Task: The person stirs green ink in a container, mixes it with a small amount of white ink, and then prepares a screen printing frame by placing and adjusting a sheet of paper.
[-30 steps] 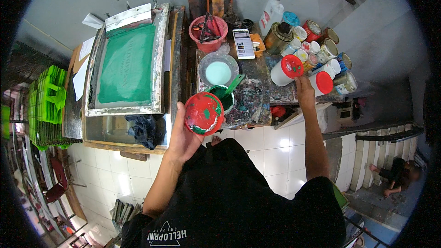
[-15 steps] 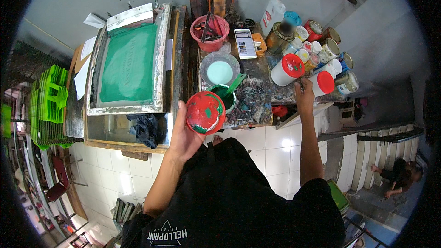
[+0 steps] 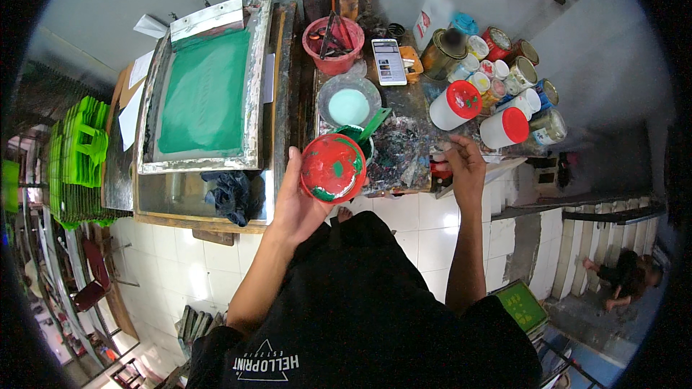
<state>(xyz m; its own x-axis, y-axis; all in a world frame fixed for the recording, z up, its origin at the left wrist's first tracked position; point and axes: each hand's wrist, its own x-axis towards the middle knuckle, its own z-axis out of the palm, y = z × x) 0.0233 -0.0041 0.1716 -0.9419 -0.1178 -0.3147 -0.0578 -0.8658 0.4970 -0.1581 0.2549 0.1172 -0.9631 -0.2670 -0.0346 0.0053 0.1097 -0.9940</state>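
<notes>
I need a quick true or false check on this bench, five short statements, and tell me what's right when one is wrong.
1. The left hand holds a red lid smeared with green. True.
2. The green spatula stands in the bowl of pale mint paint. False: it leans in the container behind the lid.
3. A dark crumpled cloth lies by the front edge of the framed screen. True.
4. The right hand grips the framed screen. False: it is well apart from it, near the white tubs with red lids.
5. The white phone lies left of the pink bucket. False: it lies right of it.
</notes>
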